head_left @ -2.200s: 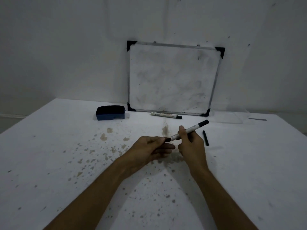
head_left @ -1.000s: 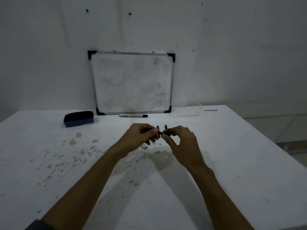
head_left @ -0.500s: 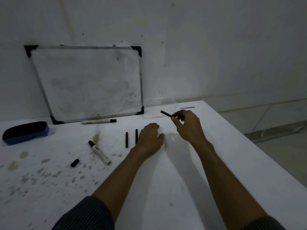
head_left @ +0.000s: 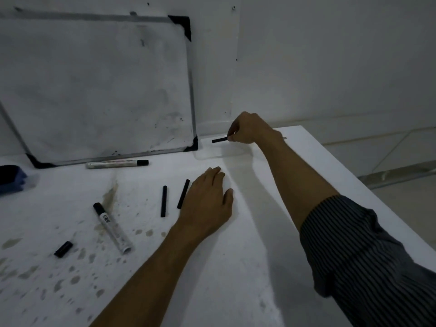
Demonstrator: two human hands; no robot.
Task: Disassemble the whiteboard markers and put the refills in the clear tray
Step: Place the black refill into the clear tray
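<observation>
White table (head_left: 236, 256), whiteboard (head_left: 94, 79) leaning behind. Right hand (head_left: 250, 128) pinches a refill (head_left: 219, 140) by one end, its long axis level, pointing left over the tray (head_left: 207, 155), which lies just below. Left hand (head_left: 207, 204) rests flat and spread beside two more refills (head_left: 163, 201).

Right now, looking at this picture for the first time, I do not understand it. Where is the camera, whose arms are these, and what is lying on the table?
The camera sits on a person's head and looks down at their own two bare hands; there is no machine. The right hand pinches a black refill above the clear tray, beside the whiteboard leaning on the wall. The left hand rests flat and empty on the white table. On the table lie two more refills, an opened marker barrel, a small black cap, a whole marker and a blue eraser.
</observation>
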